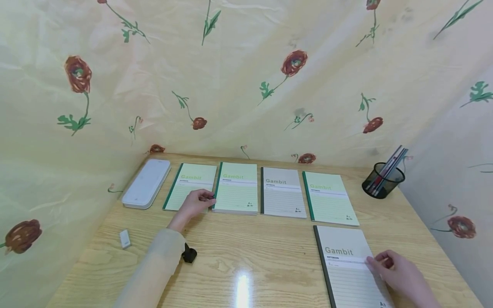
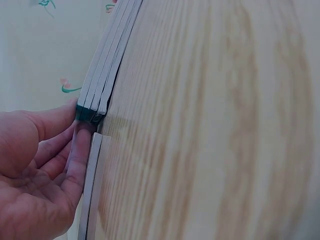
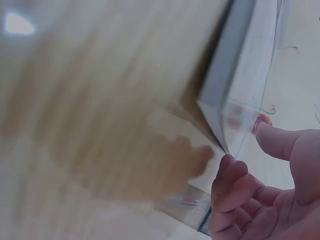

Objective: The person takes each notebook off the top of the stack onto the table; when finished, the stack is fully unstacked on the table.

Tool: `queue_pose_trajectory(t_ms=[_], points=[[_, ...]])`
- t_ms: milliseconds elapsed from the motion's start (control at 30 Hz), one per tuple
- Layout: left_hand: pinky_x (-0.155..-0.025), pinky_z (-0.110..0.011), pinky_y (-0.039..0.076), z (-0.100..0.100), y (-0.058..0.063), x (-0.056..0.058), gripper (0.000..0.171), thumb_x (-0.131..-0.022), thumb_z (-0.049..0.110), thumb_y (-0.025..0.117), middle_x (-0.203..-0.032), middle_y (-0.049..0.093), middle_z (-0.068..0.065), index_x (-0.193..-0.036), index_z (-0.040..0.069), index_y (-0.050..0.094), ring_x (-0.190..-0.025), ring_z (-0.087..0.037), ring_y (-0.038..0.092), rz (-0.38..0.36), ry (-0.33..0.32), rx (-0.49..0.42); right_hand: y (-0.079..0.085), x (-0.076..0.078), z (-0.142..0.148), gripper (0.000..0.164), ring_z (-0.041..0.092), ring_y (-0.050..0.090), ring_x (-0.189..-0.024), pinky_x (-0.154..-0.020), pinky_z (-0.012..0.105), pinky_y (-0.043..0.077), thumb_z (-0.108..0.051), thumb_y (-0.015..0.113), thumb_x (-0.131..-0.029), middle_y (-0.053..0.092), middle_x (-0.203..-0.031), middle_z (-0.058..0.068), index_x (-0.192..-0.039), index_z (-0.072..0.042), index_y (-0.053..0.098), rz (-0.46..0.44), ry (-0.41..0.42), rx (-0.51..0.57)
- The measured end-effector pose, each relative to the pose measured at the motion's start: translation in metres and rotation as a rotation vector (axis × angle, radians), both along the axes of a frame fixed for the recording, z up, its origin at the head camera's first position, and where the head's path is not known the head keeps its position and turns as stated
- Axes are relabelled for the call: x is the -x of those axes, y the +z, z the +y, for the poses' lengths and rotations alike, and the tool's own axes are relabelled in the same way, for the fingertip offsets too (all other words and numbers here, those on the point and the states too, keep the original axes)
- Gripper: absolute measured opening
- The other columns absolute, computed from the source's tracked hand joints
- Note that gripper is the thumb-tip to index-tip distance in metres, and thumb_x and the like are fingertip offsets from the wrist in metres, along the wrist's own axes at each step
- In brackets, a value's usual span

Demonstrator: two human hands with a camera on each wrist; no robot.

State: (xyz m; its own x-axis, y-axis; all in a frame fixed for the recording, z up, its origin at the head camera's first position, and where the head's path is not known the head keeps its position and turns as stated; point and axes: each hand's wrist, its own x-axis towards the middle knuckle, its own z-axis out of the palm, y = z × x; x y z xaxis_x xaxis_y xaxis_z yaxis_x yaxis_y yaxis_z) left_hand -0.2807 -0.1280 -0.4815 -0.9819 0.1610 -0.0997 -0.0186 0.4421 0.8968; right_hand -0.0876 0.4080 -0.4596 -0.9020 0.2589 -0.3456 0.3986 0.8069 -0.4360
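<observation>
My left hand (image 1: 195, 203) is at the lower left corner of a pale green notebook stack (image 1: 236, 188). In the left wrist view, the thumb lies at the top of the green spine (image 2: 89, 113) and the fingertips are against its lower side. Under this hand lies another green notebook (image 1: 192, 182), partly covered. At the front right, my right hand (image 1: 398, 273) pinches the right edge of a grey notebook (image 1: 348, 256) with a dark spine. The right wrist view shows that notebook (image 3: 227, 65) tilted, one corner raised off the table, with fingertips at the corner and the thumb above.
Along the back lie a second grey notebook (image 1: 284, 192) and a green notebook (image 1: 330, 199). A black mesh cup (image 1: 381, 184) of pens stands at the back right. On the left are a white case (image 1: 146, 182) and an eraser-like white block (image 1: 125, 239). Flowered cloth (image 1: 231, 85) hangs behind.
</observation>
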Motion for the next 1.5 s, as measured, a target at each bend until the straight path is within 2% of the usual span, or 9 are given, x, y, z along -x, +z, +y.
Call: queue_pose_trajectory(t_ms=[233, 400, 667, 900, 1233, 1500], points=[[-0.086, -0.038, 0.048, 0.002, 0.0, 0.0, 0.029, -0.095, 0.014, 0.069, -0.109, 0.067, -0.011, -0.12, 0.0, 0.067, -0.098, -0.024, 0.059, -0.002, -0.002, -0.001, 0.009, 0.006, -0.003, 0.074, 0.021, 0.053, -0.076, -0.064, 0.034, 0.044, -0.059, 0.062, -0.092, 0.061, -0.088, 0.011, -0.113, 0.011, 0.057, 0.041, 0.007, -0.023], [-0.086, -0.039, 0.048, 0.002, -0.002, 0.001, 0.028, -0.095, 0.013, 0.069, -0.109, 0.067, -0.012, -0.119, -0.001, 0.067, -0.098, -0.025, 0.059, -0.002, -0.001, -0.005, 0.017, 0.011, -0.01, 0.068, 0.022, 0.053, -0.074, -0.061, 0.034, 0.043, -0.055, 0.062, -0.094, 0.061, -0.088, 0.011, -0.114, 0.01, 0.058, 0.079, 0.023, -0.047], [-0.087, -0.039, 0.047, 0.002, -0.003, 0.0, 0.029, -0.095, 0.013, 0.069, -0.11, 0.067, -0.012, -0.12, -0.001, 0.066, -0.098, -0.025, 0.058, -0.001, 0.0, 0.004, 0.029, 0.025, -0.025, 0.056, 0.02, 0.053, -0.071, -0.06, 0.034, 0.041, -0.048, 0.061, -0.097, 0.062, -0.085, 0.007, -0.11, 0.007, 0.061, 0.209, 0.127, -0.111], [-0.086, -0.039, 0.048, 0.0, -0.002, 0.0, 0.028, -0.096, 0.014, 0.069, -0.109, 0.067, -0.012, -0.12, -0.001, 0.066, -0.098, -0.025, 0.059, 0.007, 0.006, 0.018, 0.029, 0.038, -0.045, 0.045, 0.018, 0.054, -0.071, -0.058, 0.031, 0.041, -0.04, 0.065, -0.097, 0.063, -0.082, 0.005, -0.107, 0.004, 0.064, 0.322, 0.202, -0.105], [-0.086, -0.039, 0.048, 0.0, -0.002, 0.001, 0.029, -0.096, 0.013, 0.068, -0.109, 0.067, -0.012, -0.12, -0.001, 0.066, -0.098, -0.025, 0.059, 0.005, -0.004, 0.006, 0.033, 0.064, -0.068, 0.04, 0.017, 0.054, -0.069, -0.06, 0.033, 0.041, -0.038, 0.066, -0.097, 0.064, -0.081, 0.004, -0.102, 0.002, 0.065, 0.383, 0.253, -0.069], [-0.085, -0.038, 0.048, 0.0, -0.001, 0.002, 0.03, -0.095, 0.014, 0.069, -0.109, 0.067, -0.012, -0.12, -0.001, 0.066, -0.098, -0.025, 0.059, 0.006, -0.007, 0.015, 0.035, 0.086, -0.091, 0.04, 0.019, 0.054, -0.073, -0.062, 0.033, 0.042, -0.038, 0.065, -0.097, 0.065, -0.087, 0.008, -0.106, 0.001, 0.065, 0.375, 0.284, -0.019]])
